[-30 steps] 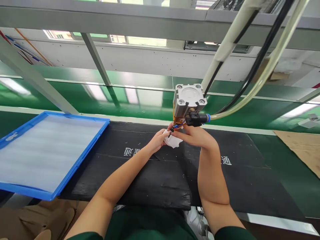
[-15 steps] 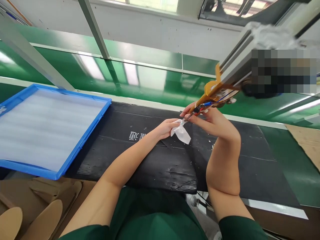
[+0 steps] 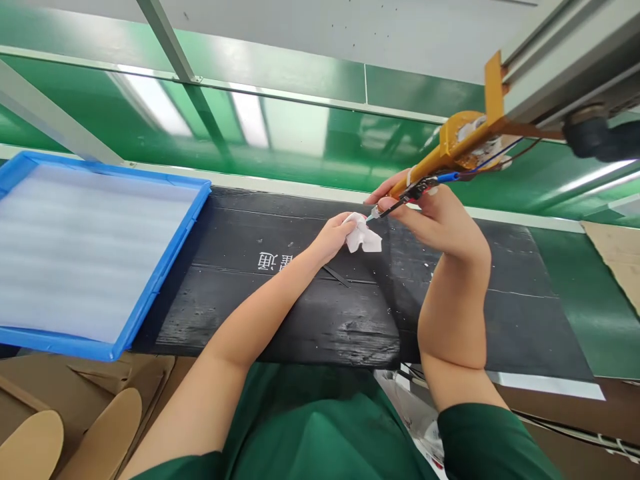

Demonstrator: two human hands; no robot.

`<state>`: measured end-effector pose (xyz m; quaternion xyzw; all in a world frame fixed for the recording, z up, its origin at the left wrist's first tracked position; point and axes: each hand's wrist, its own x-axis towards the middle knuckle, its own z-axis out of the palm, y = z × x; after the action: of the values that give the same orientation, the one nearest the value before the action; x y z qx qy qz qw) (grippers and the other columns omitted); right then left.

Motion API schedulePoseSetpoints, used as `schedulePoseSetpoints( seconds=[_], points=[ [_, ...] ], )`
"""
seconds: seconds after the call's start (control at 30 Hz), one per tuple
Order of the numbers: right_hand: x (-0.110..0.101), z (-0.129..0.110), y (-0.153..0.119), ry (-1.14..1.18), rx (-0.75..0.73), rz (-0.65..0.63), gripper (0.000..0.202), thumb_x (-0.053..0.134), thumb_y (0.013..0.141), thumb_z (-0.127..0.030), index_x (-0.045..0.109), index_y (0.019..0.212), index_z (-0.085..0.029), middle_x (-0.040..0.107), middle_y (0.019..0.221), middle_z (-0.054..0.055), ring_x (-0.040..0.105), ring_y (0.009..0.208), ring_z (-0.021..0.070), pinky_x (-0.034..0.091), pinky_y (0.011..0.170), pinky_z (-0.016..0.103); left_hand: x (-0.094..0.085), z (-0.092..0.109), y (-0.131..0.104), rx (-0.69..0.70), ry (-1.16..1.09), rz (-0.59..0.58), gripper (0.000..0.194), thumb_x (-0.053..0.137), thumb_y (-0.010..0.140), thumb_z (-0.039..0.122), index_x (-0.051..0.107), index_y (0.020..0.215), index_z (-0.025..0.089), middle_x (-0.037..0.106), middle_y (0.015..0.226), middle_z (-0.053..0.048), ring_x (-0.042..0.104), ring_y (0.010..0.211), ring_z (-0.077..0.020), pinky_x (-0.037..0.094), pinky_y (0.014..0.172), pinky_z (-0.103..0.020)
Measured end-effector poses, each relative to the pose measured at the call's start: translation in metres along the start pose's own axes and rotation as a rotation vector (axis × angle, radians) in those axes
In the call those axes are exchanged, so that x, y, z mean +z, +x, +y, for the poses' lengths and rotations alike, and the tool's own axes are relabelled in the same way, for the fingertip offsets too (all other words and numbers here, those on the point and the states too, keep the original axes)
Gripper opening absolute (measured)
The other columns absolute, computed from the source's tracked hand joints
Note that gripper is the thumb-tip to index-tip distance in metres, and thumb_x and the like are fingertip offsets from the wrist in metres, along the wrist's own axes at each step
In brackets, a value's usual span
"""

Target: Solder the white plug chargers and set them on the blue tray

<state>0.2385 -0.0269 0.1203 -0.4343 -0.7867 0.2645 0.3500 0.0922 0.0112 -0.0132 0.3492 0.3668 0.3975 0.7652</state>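
My left hand (image 3: 334, 238) pinches a crumpled white cloth (image 3: 364, 239), which touches a pale nozzle tip (image 3: 372, 215). Above the black work surface, my right hand (image 3: 425, 210) is closed around the lower end of an orange dispensing tool (image 3: 425, 167) with a dark front part and a blue connector (image 3: 447, 177). The tool slants down toward the cloth. Some right fingers are hidden behind it. A thin black strip (image 3: 336, 276) lies on the surface just below my left hand.
A blue tray (image 3: 145, 305) with a whitish sheet inside stands on the left. Black sheeting (image 3: 280, 313) with white characters covers the bench. Cardboard (image 3: 613, 257) lies at the right, and a metal arm (image 3: 565, 67) hangs at the upper right.
The view has tilted down and come closer. The cloth has shifted in my left hand and now bunches at the nozzle tip. More of the orange tool and the black strip shows.
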Motion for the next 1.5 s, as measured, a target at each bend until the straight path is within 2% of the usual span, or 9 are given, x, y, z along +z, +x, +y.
schedulePoseSetpoints(
  seconds=[0.13,0.37,0.67,0.83,0.93,1.17,1.33,1.4,1.5],
  points=[
    [0.0004,0.0043,0.0,-0.003,0.011,0.022,0.018,0.06,0.09,-0.041,0.071,0.089,-0.026,0.074,0.093,0.003,0.067,0.084,0.0218,0.053,0.077,0.037,0.0031,-0.0019,0.0019,-0.079,-0.082,-0.011,0.002,0.061,0.082,0.013,0.063,0.083,0.012,0.067,0.07,0.0,0.06,0.063,-0.0096,0.046,0.065,-0.021],
    [0.0005,0.0023,0.0014,-0.014,-0.013,0.026,0.016,0.06,0.09,-0.038,0.071,0.088,-0.027,0.072,0.093,0.002,0.066,0.083,0.0204,0.053,0.076,0.036,0.0046,-0.0001,0.0025,-0.096,-0.211,-0.09,0.01,0.068,0.086,0.021,0.067,0.085,0.011,0.07,0.076,-0.003,0.063,0.066,-0.0117,0.049,0.068,-0.024],
    [0.0032,0.002,0.0014,0.091,-0.031,-0.014,0.015,0.062,0.09,-0.04,0.07,0.088,-0.028,0.073,0.092,0.001,0.066,0.083,0.0203,0.053,0.075,0.035,0.0078,0.0008,0.0,-0.148,-0.188,-0.112,0.024,0.068,0.087,0.023,0.06,0.067,0.011,0.057,0.058,0.003,0.047,0.046,-0.005,0.035,0.05,-0.02],
    [0.0023,0.0018,0.0009,0.084,-0.007,0.0,0.017,0.063,0.088,-0.043,0.072,0.092,-0.029,0.072,0.093,0.001,0.065,0.082,0.0204,0.052,0.075,0.036,0.0048,0.0022,0.0027,-0.136,-0.066,0.044,0.029,0.062,0.09,0.021,0.056,0.062,0.013,0.048,0.049,0.005,0.041,0.041,-0.0053,0.029,0.046,-0.02],
    [0.0021,0.0016,0.0007,0.068,0.022,0.023,0.019,0.063,0.088,-0.044,0.073,0.093,-0.028,0.072,0.092,0.002,0.065,0.082,0.0206,0.052,0.074,0.036,0.0034,-0.0005,0.0043,-0.105,-0.04,0.085,0.028,0.057,0.092,0.019,0.058,0.064,0.013,0.05,0.049,0.005,0.043,0.042,-0.0056,0.03,0.047,-0.02],
    [0.003,0.0032,0.0005,0.078,0.024,0.028,0.017,0.063,0.088,-0.043,0.072,0.092,-0.029,0.072,0.095,0.0,0.064,0.08,0.0182,0.052,0.073,0.033,0.0078,-0.0021,0.0023,-0.09,-0.162,-0.047,0.023,0.063,0.09,0.031,0.066,0.081,0.01,0.067,0.07,-0.002,0.06,0.061,-0.0098,0.045,0.063,-0.023],
    [0.0031,0.0019,0.0016,0.081,0.017,0.006,0.018,0.064,0.088,-0.045,0.072,0.09,-0.028,0.073,0.094,0.001,0.064,0.08,0.0185,0.051,0.073,0.033,0.0107,-0.0022,-0.0007,-0.031,-0.13,-0.129,0.026,0.069,0.086,0.033,0.06,0.071,0.014,0.056,0.057,0.004,0.049,0.05,-0.007,0.035,0.053,-0.021],
    [0.0033,0.0019,0.0022,0.08,0.021,0.008,0.02,0.063,0.087,-0.045,0.071,0.09,-0.027,0.072,0.092,0.001,0.064,0.081,0.0185,0.052,0.073,0.033,0.0099,-0.0028,0.0014,-0.016,-0.084,-0.082,0.028,0.067,0.087,0.03,0.057,0.066,0.014,0.05,0.053,0.005,0.043,0.046,-0.0059,0.031,0.05,-0.021],
    [0.0032,0.0038,0.0028,0.061,0.045,0.054,0.023,0.062,0.088,-0.046,0.07,0.089,-0.024,0.071,0.089,0.001,0.064,0.079,0.0178,0.052,0.073,0.033,0.0048,0.0,0.0071,-0.005,-0.041,0.11,0.028,0.063,0.089,0.023,0.054,0.064,0.015,0.046,0.051,0.006,0.041,0.046,-0.0058,0.03,0.05,-0.02]
  ],
)
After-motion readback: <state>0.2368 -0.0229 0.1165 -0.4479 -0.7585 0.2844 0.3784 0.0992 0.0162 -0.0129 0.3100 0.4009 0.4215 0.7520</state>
